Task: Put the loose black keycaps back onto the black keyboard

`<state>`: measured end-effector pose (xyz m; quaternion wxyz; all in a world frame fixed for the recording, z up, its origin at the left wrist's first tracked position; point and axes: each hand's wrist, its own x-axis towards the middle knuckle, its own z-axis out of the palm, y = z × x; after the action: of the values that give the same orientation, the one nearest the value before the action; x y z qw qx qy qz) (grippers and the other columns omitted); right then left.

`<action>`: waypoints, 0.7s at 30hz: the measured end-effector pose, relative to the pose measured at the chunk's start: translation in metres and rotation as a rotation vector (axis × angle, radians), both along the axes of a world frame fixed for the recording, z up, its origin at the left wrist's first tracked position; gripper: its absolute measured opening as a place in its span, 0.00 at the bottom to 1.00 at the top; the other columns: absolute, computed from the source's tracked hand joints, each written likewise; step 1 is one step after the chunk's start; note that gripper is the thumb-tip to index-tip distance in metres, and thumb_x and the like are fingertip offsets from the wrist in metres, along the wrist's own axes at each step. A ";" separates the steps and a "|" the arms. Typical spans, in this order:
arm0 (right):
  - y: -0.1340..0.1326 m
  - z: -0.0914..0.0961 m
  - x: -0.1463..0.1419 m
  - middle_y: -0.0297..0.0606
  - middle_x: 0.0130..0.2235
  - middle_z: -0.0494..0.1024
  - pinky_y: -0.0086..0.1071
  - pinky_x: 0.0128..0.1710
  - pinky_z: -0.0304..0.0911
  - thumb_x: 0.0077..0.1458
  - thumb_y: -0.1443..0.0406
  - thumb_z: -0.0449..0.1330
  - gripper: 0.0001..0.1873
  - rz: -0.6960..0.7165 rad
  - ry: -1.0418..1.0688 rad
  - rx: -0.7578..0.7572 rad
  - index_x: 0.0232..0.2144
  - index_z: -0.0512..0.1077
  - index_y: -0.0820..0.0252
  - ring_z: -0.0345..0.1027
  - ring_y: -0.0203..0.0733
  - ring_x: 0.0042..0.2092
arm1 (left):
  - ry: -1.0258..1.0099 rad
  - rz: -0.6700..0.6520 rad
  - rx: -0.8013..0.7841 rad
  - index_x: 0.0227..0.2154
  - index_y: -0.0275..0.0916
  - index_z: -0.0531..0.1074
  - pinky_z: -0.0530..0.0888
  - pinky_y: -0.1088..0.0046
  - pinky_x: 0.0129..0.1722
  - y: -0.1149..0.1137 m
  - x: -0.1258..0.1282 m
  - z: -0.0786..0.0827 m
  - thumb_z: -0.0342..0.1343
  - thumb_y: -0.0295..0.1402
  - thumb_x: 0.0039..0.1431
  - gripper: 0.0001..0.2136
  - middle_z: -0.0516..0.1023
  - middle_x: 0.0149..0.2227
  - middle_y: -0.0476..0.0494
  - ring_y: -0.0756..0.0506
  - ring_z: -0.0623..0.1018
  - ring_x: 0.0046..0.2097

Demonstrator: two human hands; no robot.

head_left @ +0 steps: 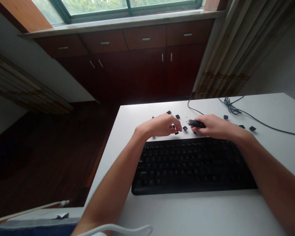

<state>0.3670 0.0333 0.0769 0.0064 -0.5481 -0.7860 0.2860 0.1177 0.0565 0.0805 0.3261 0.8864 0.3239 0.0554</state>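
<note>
The right hand (pixel 215 126) is holding a black tool (pixel 197 124) in a closed grip, its long axis pointing across toward the left hand (pixel 162 125), whose grip is curving beside a dark piece (pixel 176 132), held or not I cannot tell. A loose keycap (pixel 185 128) is lying between them on the tabletop (pixel 191 213), the keyboard (pixel 172 162) stretching crosswise nearer the wearer.

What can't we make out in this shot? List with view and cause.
All in the head view:
Keyboard: right end hidden by the right forearm.
Black tool: rear end covered by the right hand.
Black piece at the left hand: partly covered by it; held or lying, can't tell.
Cable: cut off by the right edge.
</note>
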 end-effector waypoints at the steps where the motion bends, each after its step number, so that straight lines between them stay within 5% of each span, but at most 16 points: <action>1: 0.000 0.001 0.000 0.39 0.32 0.80 0.33 0.30 0.58 0.57 0.52 0.60 0.16 -0.002 0.031 0.016 0.33 0.75 0.58 0.70 0.45 0.33 | -0.040 -0.006 0.008 0.41 0.43 0.81 0.74 0.76 0.36 -0.001 0.000 0.001 0.58 0.26 0.61 0.10 0.84 0.41 0.49 0.48 0.81 0.39; 6: -0.005 0.008 -0.007 0.37 0.36 0.81 0.32 0.31 0.61 0.57 0.50 0.60 0.20 -0.007 0.271 0.009 0.42 0.76 0.58 0.71 0.42 0.33 | -0.285 -0.012 0.024 0.42 0.38 0.80 0.77 0.75 0.39 -0.003 0.001 0.007 0.58 0.23 0.60 0.10 0.83 0.42 0.45 0.48 0.82 0.41; 11: -0.007 0.014 -0.012 0.39 0.37 0.80 0.32 0.34 0.63 0.54 0.48 0.63 0.23 -0.013 0.402 0.028 0.41 0.77 0.60 0.72 0.45 0.37 | -0.399 0.018 -0.018 0.41 0.35 0.80 0.79 0.73 0.41 -0.003 0.001 0.010 0.58 0.21 0.59 0.10 0.82 0.41 0.42 0.46 0.83 0.42; 21: -0.006 0.014 -0.011 0.37 0.32 0.76 0.31 0.30 0.60 0.54 0.45 0.63 0.24 -0.025 0.369 0.029 0.37 0.75 0.59 0.67 0.43 0.33 | -0.453 0.032 -0.008 0.41 0.34 0.79 0.80 0.73 0.41 -0.002 0.001 0.009 0.60 0.27 0.60 0.07 0.80 0.43 0.41 0.47 0.82 0.42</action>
<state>0.3556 0.0273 0.0910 0.1621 -0.4960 -0.7685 0.3704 0.1187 0.0546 0.0898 0.3932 0.8448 0.2565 0.2568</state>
